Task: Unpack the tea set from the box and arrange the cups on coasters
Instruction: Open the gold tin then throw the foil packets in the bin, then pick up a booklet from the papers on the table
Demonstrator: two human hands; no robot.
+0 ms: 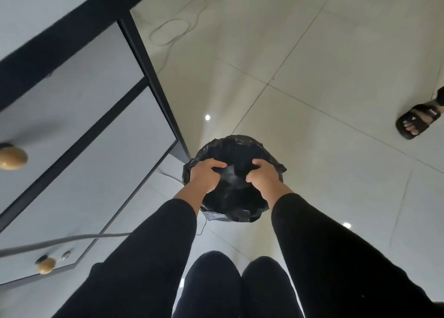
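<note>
Down on the floor tiles (312, 53), both hands were in a black-bagged bin (233, 149) beside a drawer unit (72, 116). Left hand (204, 176) & right hand (264, 176) each had fingers curled tight on the crumpled liner. Tea set, box: nowhere in sight. Someone's sandalled foot (418, 120) stood well apart.

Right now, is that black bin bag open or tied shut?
Open. The black bin bag shows a wide round mouth, and the left hand and right hand grip crumpled black plastic inside it. Contents: cannot tell.

no tea set, box, cups or coasters show in this view.
</note>
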